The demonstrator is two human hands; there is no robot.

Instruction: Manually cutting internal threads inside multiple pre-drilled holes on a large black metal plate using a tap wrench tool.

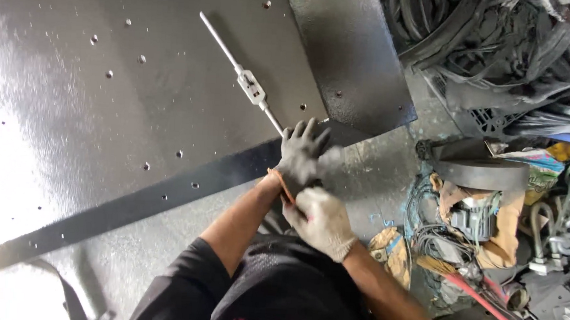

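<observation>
The left hand [302,156], in a dark grey glove, is spread open, its fingers resting at the near end of a long silver metal tap wrench [250,85]. The right hand [321,221], in a pale knit glove, seems to pinch the left glove's orange cuff [282,185]. The wrench lies on a large dark drilled steel plate [104,103].

Tap wrench [250,85] lies across open steel plate [104,103].
</observation>
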